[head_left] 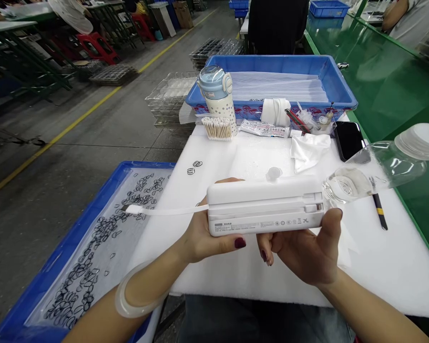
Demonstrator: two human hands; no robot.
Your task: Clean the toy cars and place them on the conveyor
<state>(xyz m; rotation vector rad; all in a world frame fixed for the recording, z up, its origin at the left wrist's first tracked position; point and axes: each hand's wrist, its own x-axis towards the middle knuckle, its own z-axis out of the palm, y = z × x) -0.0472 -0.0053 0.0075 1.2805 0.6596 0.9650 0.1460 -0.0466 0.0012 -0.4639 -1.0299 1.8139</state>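
Head: left hand, right hand hold power bank; tray holds rings.

Both hands hold a white rectangular plastic power bank level above a white foam-covered table. The left hand cups its left end and the right hand its right end. Its flat white cable juts leftward over a blue plastic tray of small dark rings.

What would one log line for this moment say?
left hand, right hand: both grip white power bank | flat cable: juts out past left hand | below: white foam mat
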